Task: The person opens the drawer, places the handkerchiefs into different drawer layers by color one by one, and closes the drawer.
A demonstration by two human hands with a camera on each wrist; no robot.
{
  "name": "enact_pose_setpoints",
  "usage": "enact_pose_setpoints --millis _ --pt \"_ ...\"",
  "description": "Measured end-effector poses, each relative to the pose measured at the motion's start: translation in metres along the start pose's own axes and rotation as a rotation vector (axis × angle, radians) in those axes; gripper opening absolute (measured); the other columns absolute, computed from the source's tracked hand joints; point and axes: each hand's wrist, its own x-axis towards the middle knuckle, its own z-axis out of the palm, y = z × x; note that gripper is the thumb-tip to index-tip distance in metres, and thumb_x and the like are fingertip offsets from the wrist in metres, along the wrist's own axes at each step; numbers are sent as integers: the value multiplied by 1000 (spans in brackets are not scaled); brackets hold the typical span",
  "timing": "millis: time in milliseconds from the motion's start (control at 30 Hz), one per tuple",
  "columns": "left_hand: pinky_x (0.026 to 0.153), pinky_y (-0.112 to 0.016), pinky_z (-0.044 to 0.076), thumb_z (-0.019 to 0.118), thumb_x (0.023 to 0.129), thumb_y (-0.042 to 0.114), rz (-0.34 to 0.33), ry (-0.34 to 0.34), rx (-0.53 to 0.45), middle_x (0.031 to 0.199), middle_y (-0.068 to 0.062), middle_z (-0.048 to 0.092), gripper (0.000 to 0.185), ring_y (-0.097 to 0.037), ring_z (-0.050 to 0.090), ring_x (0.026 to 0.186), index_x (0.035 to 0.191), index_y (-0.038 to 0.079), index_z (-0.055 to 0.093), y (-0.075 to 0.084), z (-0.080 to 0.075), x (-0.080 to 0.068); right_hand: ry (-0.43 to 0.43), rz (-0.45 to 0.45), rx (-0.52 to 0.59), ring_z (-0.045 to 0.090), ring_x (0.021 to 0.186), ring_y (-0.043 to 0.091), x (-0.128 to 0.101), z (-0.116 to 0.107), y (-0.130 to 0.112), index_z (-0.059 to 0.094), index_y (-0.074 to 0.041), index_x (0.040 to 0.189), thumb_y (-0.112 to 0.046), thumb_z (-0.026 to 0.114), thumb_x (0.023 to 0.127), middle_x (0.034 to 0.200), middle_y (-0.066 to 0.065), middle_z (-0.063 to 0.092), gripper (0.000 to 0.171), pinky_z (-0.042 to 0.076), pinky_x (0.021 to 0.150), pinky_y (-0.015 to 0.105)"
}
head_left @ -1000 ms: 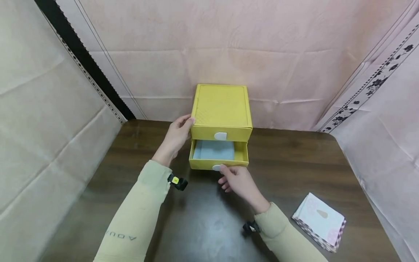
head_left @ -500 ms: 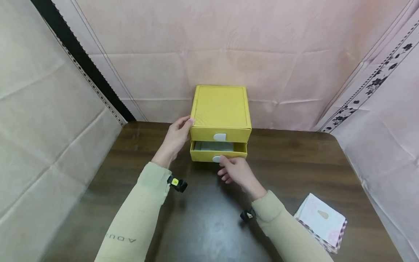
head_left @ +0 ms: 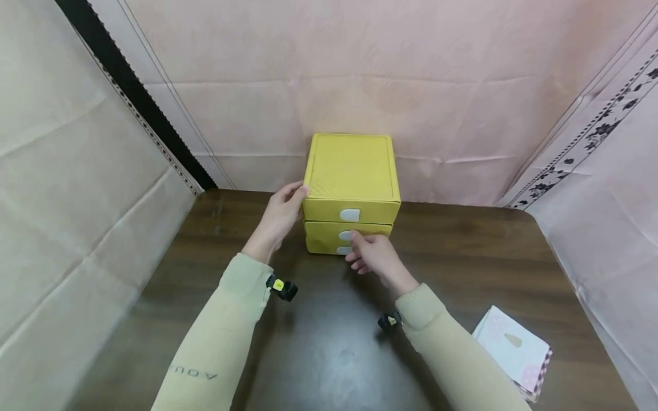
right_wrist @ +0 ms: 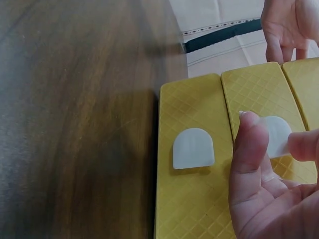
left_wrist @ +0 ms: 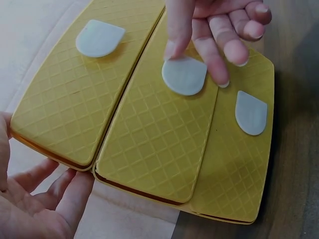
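- right hand [head_left: 374, 258] fingers [left_wrist: 212, 47]: relaxed, tips on the white tab [left_wrist: 184, 75] of the middle drawer [head_left: 344, 233]; gripping nothing.
- left hand [head_left: 280, 216]: fingers straight against the left side of the yellow drawer box [head_left: 351, 171], bracing it.
- step, as judged: drawer pushed flush; next calls for release.
- box stands at the table's [head_left: 462, 257] far edge; forearms angled inward.

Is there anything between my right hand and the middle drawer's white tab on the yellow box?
Nothing visible. The right hand already has its fingertips on the white tab of the middle drawer. The left hand rests against the drawer box at its left side, clear of the front.
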Motion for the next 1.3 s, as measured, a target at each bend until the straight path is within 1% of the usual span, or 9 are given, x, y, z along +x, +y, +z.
enact_pose_setpoints --millis 67,133,300,400,600,733,900,1133,1300 --pt "96 -38 48 54 96 50 18 -5 1 133 -1 53 54 -18 54 117 141 20 50 3 0 1 12 -1 6 64 64 23 3 -1 -3 64 5 113 -46 54 97 84 14 70 54 56 59 34" --pt "97 -38 48 53 95 52 15 -6 14 134 0 52 55 -17 53 118 141 21 49 6 0 2 18 -3 3 64 64 22 4 -2 -4 64 5 113 -46 54 97 84 14 70 55 56 59 33" --pt "98 -37 47 52 96 53 -45 -17 37 136 1 49 57 -16 52 119 143 22 46 6 -3 0 17 -35 -7 64 64 23 3 2 0 64 4 113 -46 54 97 84 14 69 54 56 59 33" --pt "98 -37 47 51 96 52 -62 -32 34 136 0 49 57 -17 52 119 144 21 45 6 -1 -1 23 -67 -18 63 64 24 0 2 8 65 4 112 -48 54 97 83 14 68 55 56 59 35" --pt "97 -41 47 52 95 55 -18 -9 25 134 -1 51 58 -19 52 118 142 21 48 9 -1 -1 29 -98 -104 65 66 26 0 0 21 65 3 109 -46 59 95 83 13 69 51 57 57 37" --pt "97 -41 47 51 94 57 -19 -6 41 134 -1 50 59 -19 50 120 142 21 48 7 -1 -1 29 -74 -155 65 67 25 0 -5 29 65 4 107 -39 60 95 84 14 68 44 57 57 37" --pt "99 -42 45 51 95 56 -27 -11 45 136 -3 48 60 -20 48 123 143 20 46 3 0 -4 42 -22 -162 65 70 26 0 -11 37 63 0 108 -36 61 96 86 13 67 38 57 60 37" --pt "101 -45 43 51 93 59 -9 7 52 138 -3 47 63 -20 46 125 144 21 46 5 0 -4 54 -5 -162 65 72 26 -1 -19 42 62 2 110 -36 59 97 88 14 67 41 58 62 37" --pt "103 -45 42 49 94 60 -25 -8 60 142 -3 45 64 -20 44 128 145 22 44 2 0 -5 63 29 -171 64 71 25 -1 -22 47 63 2 106 -37 58 97 88 14 67 41 57 63 36"
